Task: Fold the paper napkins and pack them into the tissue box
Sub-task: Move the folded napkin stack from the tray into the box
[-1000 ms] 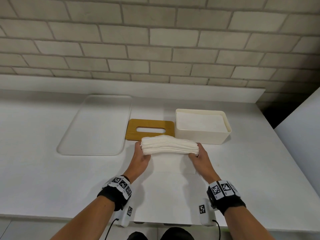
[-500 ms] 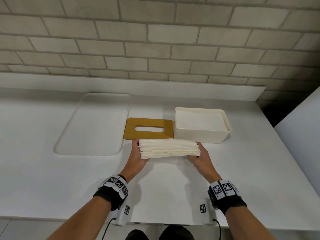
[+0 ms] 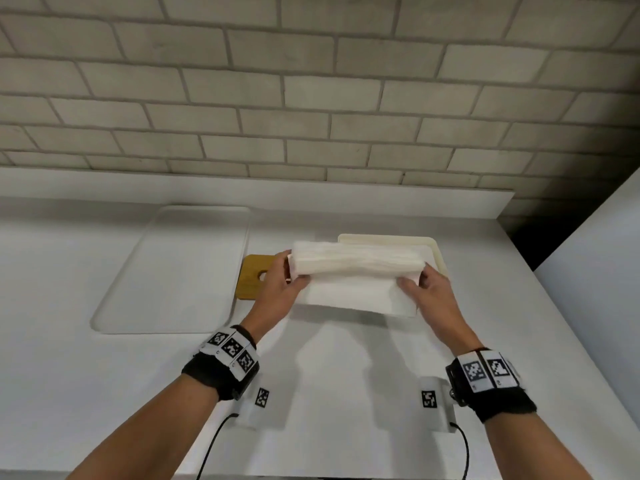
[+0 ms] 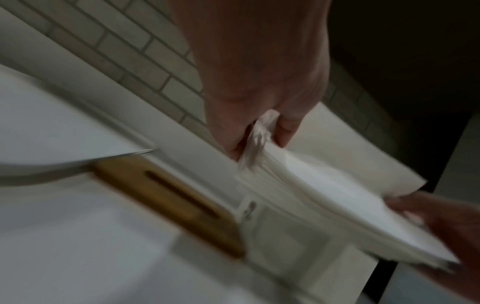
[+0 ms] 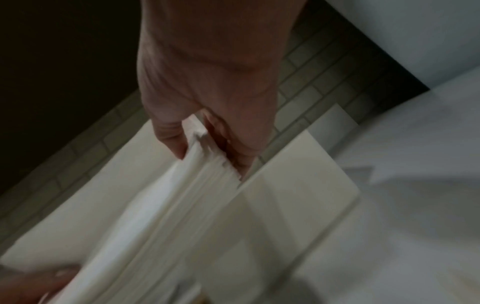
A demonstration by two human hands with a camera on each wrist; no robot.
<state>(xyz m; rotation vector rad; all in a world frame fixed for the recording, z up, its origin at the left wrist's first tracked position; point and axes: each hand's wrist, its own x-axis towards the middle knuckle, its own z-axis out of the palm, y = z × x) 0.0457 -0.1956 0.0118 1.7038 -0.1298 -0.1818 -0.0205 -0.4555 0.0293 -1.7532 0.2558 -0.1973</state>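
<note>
The thick stack of folded white paper napkins (image 3: 356,268) is held in the air, tilted with its near side hanging lower, just in front of and partly over the open cream rectangular plastic tissue box (image 3: 437,252), which stands toward the back right of the white worktop (image 3: 346,375). The left hand (image 3: 277,289) pinches the stack's left end between thumb and fingers, and the right hand (image 3: 431,292) clamps the right end the same way. The step in hand looks like lowering the stack into the box. To do it well, level the stack, square it to the box walls, keep both ends squeezed so no sheet fans out, and let the lower sheets enter first without catching the rim. The bamboo-coloured wooden lid with a slot (image 3: 254,277) lies flat left of the box, beside a pale rectangular tray (image 3: 173,271).
</note>
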